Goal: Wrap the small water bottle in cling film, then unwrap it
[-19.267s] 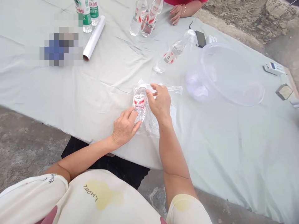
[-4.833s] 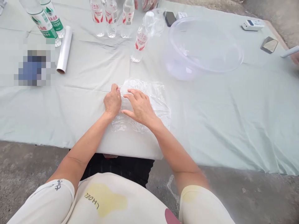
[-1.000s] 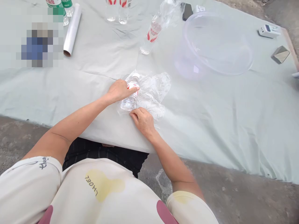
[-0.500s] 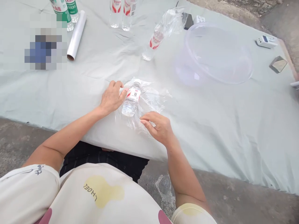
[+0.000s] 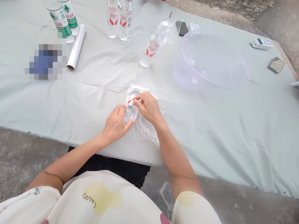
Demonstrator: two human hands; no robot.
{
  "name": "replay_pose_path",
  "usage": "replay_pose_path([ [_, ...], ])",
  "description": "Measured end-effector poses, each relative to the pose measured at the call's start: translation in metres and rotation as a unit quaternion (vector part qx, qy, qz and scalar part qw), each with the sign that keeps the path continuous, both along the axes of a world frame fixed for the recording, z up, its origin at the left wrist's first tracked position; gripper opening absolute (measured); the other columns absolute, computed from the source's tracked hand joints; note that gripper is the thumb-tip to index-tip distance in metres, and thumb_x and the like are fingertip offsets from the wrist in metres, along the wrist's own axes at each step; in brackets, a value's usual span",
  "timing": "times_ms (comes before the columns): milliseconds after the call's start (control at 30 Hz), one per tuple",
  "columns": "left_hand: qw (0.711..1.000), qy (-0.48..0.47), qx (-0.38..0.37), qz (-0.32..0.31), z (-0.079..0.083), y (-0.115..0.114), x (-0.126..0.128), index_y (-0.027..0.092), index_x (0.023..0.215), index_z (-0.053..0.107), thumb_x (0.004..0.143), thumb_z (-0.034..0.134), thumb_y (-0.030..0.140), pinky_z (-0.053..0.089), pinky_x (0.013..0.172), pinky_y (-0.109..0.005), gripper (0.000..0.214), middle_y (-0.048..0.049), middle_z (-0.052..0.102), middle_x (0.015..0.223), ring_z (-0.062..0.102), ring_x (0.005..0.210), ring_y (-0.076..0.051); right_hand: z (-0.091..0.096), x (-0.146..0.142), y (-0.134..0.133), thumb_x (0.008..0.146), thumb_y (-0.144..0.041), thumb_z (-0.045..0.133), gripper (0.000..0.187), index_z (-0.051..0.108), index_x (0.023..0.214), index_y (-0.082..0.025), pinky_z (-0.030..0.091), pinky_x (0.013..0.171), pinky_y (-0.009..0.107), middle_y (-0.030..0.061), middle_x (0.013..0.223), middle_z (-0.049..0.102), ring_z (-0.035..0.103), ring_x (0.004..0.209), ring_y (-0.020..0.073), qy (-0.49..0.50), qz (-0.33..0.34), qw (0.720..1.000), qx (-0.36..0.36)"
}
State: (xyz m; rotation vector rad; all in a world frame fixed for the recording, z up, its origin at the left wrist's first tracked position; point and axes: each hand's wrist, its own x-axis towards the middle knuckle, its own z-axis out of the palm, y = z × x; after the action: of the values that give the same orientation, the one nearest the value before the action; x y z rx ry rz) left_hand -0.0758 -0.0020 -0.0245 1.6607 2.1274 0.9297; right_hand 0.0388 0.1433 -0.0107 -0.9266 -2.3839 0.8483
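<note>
A small clear water bottle (image 5: 131,109) with a red and white label lies on the cloth in front of me, its cap end pointing away. Crinkled clear plastic film (image 5: 146,130) spreads under and around it. My left hand (image 5: 114,124) holds the bottle's lower part, fingers along the left side and thumb at the base. Over the label, my right hand (image 5: 149,107) pinches at what looks like the film, thumb and forefinger together. That hand hides part of the bottle's right side.
Beyond stand several bottles, two with red labels (image 5: 113,20) and two with green. A film roll (image 5: 76,46) lies left. One tilted bottle (image 5: 149,51) has film about its top. A translucent basin (image 5: 215,59) sits right, near a phone-like dark object (image 5: 182,28), small white devices and a block (image 5: 276,65).
My right hand has moved up and left from the loose film to the bottle's label. The left hand has shifted down to the bottle's lower end. The view has tilted slightly.
</note>
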Motion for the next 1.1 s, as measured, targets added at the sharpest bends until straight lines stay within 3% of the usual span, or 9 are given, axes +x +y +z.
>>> replay_pose_path([
  [167, 0.992, 0.093, 0.070, -0.050, -0.013, 0.008, 0.027, 0.015, 0.116, 0.057, 0.093, 0.054, 0.034, 0.046, 0.104, -0.048, 0.031, -0.0209, 0.055, 0.140, 0.049, 0.136, -0.033, 0.014, 0.005, 0.020, 0.093, -0.052, 0.054, 0.038, 0.057, 0.071, -0.021, 0.040, 0.061, 0.031, -0.0006, 0.064, 0.056, 0.051, 0.062, 0.0158, -0.054, -0.054, 0.995, -0.062],
  [267, 0.980, 0.152, 0.054, -0.113, -0.011, 0.012, 0.041, 0.015, 0.126, 0.058, 0.094, 0.054, 0.031, 0.040, 0.109, -0.053, 0.036, -0.0201, 0.053, 0.145, 0.044, 0.140, -0.036, 0.018, 0.006, 0.022, 0.091, -0.048, 0.060, 0.030, 0.061, 0.079, -0.021, 0.042, 0.066, 0.032, 0.0011, 0.077, 0.062, 0.052, 0.064, 0.0156, -0.029, -0.107, 0.994, -0.005],
  [433, 0.957, 0.220, 0.020, -0.189, -0.005, 0.020, 0.064, 0.012, 0.133, 0.059, 0.093, 0.056, 0.036, 0.031, 0.116, -0.058, 0.046, -0.0213, 0.047, 0.150, 0.034, 0.147, -0.037, 0.011, 0.018, 0.017, 0.092, -0.032, 0.058, 0.015, 0.070, 0.095, -0.023, 0.047, 0.075, 0.033, 0.0034, 0.095, 0.066, 0.057, 0.074, 0.0168, -0.040, -0.007, 0.999, 0.030],
  [600, 0.927, 0.262, -0.007, -0.270, -0.004, 0.035, 0.090, 0.009, 0.116, 0.068, 0.091, 0.061, 0.043, 0.025, 0.117, -0.064, 0.043, -0.0259, 0.051, 0.144, 0.026, 0.150, -0.037, 0.003, 0.045, 0.023, 0.088, -0.050, 0.063, 0.033, 0.070, 0.102, -0.021, 0.049, 0.075, 0.035, 0.0070, 0.098, 0.063, 0.059, 0.077, 0.0185, -0.060, -0.146, 0.987, 0.003],
  [733, 0.897, 0.203, 0.037, -0.392, -0.001, 0.037, 0.111, 0.012, 0.113, 0.068, 0.086, 0.069, 0.041, 0.021, 0.115, -0.071, 0.040, -0.0224, 0.065, 0.122, 0.044, 0.138, -0.040, 0.001, 0.072, 0.024, 0.074, -0.063, 0.071, 0.055, 0.065, 0.109, -0.020, 0.049, 0.075, 0.038, 0.0082, 0.100, 0.063, 0.060, 0.081, 0.0225, -0.101, -0.213, 0.972, -0.012],
  [867, 0.840, 0.030, 0.105, -0.531, 0.011, 0.029, 0.111, 0.020, 0.094, 0.068, 0.096, 0.054, 0.038, 0.038, 0.112, -0.051, 0.023, -0.0081, 0.072, 0.102, 0.065, 0.107, -0.023, 0.000, 0.101, 0.020, 0.078, -0.058, 0.064, 0.055, 0.060, 0.118, -0.020, 0.050, 0.080, 0.042, 0.0087, 0.107, 0.067, 0.063, 0.089, 0.0252, -0.108, -0.256, 0.953, -0.124],
  [933, 0.884, -0.028, 0.118, -0.452, 0.016, 0.030, 0.100, 0.019, 0.094, 0.066, 0.099, 0.044, 0.035, 0.045, 0.100, -0.040, 0.028, -0.0068, 0.071, 0.095, 0.065, 0.095, -0.019, -0.002, 0.116, 0.017, 0.082, -0.053, 0.060, 0.054, 0.057, 0.127, -0.022, 0.051, 0.083, 0.041, 0.0077, 0.112, 0.067, 0.065, 0.091, 0.0235, -0.062, -0.269, 0.945, -0.176],
  [1033, 0.972, -0.022, 0.057, -0.225, 0.017, 0.043, 0.083, 0.017, 0.104, 0.065, 0.099, 0.044, 0.034, 0.045, 0.085, -0.037, 0.027, -0.0100, 0.069, 0.100, 0.062, 0.096, -0.023, -0.007, 0.135, 0.014, 0.084, -0.041, 0.057, 0.062, 0.044, 0.143, -0.026, 0.052, 0.084, 0.041, 0.0061, 0.116, 0.066, 0.065, 0.089, 0.0213, -0.003, -0.303, 0.937, -0.175],
  [1100, 0.990, 0.029, -0.018, -0.140, 0.014, 0.056, 0.078, 0.015, 0.105, 0.065, 0.097, 0.050, 0.044, 0.043, 0.084, -0.039, 0.034, -0.0120, 0.066, 0.103, 0.059, 0.098, -0.026, -0.012, 0.144, 0.013, 0.085, -0.037, 0.053, 0.060, 0.044, 0.144, -0.029, 0.052, 0.081, 0.039, 0.0050, 0.115, 0.067, 0.065, 0.087, 0.0209, 0.012, -0.322, 0.932, -0.165],
])
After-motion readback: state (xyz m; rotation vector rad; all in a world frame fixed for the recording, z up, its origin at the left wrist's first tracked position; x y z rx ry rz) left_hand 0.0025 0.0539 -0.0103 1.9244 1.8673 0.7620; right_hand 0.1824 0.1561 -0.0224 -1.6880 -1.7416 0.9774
